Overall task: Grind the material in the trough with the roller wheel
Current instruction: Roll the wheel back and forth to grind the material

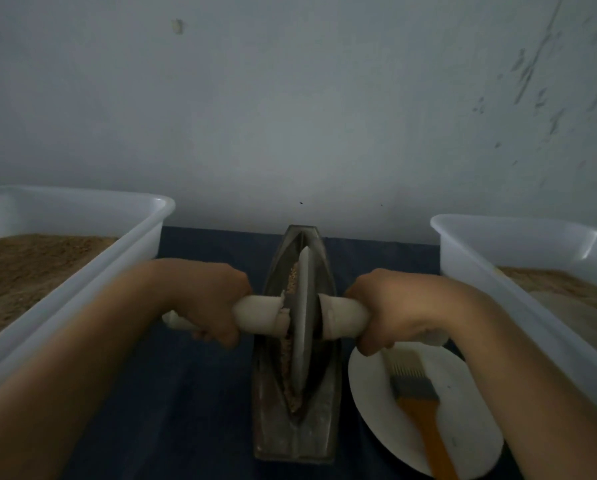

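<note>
A dark metal, boat-shaped trough (299, 403) lies lengthwise on a dark blue cloth (172, 410), running from 12 o'clock at a pale wall (290, 98) towards 6 o'clock. A thin grey roller wheel (303, 317) stands upright in its groove, about midway along. Coarse tan material (292, 386) lies in the groove just left of the wheel, showing beyond it and nearer than it.

A white handle (255, 315) passes through the wheel from 9 o'clock to 3 o'clock. The left hand (209, 299) is wrapped tightly around the left half; the right hand (390, 306) grasps the right half, fingers curled under.

At 9 o'clock a white plastic tub (151, 233) holds brown granular matter. At 3 o'clock a second white tub (463, 244) holds paler powder. At 4 o'clock, just beside the trough, a white plate (376, 393) carries a brush (416, 403) with an orange handle and pale bristles.
</note>
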The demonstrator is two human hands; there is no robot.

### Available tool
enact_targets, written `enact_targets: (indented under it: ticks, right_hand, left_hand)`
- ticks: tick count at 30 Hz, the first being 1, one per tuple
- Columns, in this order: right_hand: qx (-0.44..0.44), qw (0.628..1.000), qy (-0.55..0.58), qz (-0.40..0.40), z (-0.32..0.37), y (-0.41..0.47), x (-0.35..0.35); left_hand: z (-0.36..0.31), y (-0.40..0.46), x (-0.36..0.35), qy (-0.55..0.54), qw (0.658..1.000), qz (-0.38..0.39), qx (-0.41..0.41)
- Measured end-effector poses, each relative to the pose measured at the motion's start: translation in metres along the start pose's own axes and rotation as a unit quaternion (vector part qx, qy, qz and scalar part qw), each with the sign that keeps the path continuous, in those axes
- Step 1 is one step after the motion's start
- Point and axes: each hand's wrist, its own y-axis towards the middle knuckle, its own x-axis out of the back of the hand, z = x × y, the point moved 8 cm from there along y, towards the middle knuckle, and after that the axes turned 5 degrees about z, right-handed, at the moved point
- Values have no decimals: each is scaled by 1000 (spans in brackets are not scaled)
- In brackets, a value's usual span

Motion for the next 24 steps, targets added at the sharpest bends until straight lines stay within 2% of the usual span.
enact_targets:
  ticks: [3,5,7,11,14,16,18,21,24]
  right_hand:
    - [-19,997,-40,-62,-8,17,7]
    - [-32,991,-71,-111,-15,30,10]
    - [-45,976,-81,-197,-22,38,17]
    - [-45,930,-101,-350,-27,42,29]
    - [-43,906,-111,-406,-24,39,31]
    - [-45,907,-114,-404,-24,38,30]
    - [-41,918,-113,-378,-24,37,28]
    - [-48,951,-86,-292,-23,36,24]
    - [-55,980,-78,-173,-17,30,15]
  left_hand:
    - [3,11,8,18,998,-51,15]
    - [6,19,18,54,990,-124,35]
    - [12,26,28,72,975,-202,59]
    - [20,32,43,89,925,-359,93]
    - [16,31,45,102,883,-451,79]
    - [15,30,44,103,882,-454,76]
    - [16,30,43,106,897,-422,79]
    - [17,29,39,81,941,-318,86]
    - [9,24,29,94,973,-202,65]
